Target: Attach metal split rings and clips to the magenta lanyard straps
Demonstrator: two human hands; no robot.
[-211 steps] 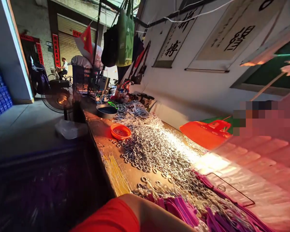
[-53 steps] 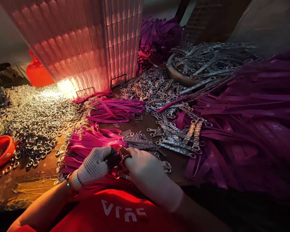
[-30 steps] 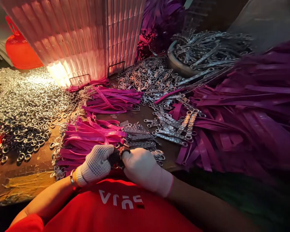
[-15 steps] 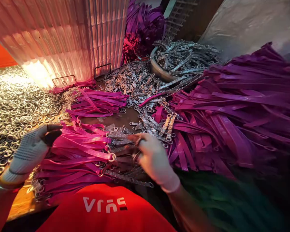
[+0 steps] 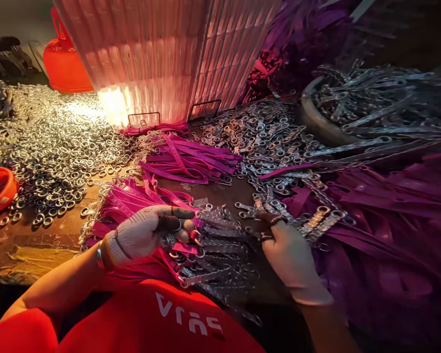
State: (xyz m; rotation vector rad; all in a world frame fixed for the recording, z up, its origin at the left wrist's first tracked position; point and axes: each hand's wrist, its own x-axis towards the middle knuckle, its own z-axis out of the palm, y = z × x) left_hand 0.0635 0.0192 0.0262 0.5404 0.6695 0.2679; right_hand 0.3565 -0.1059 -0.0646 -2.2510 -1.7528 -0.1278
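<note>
My left hand point(image 5: 149, 233), in a white dotted glove with dark fingertips, is curled around a few metal rings point(image 5: 168, 240). It is over the left part of a bundle of pink straps point(image 5: 130, 198). Braided grey straps point(image 5: 220, 247) extend rightward from rings at the pink straps' ends. My right hand point(image 5: 288, 252), gloved too, is closed at the fingertips near the right ends of the braided straps. What it pinches is too dark to make out.
A heap of metal rings point(image 5: 73, 147) spreads over the left of the table. Behind stand ribbed translucent panels point(image 5: 150, 59), with another pink strap bundle point(image 5: 194, 159) before them. At right are a basin point(image 5: 323, 117) of braided straps and a purple strap pile point(image 5: 389, 235). An orange bowl point(image 5: 3, 193) sits far left.
My view has turned left. My left hand has come in from the left over the pink straps, with rings now showing in its fingers. My right hand has drawn rightward along the braided straps.
</note>
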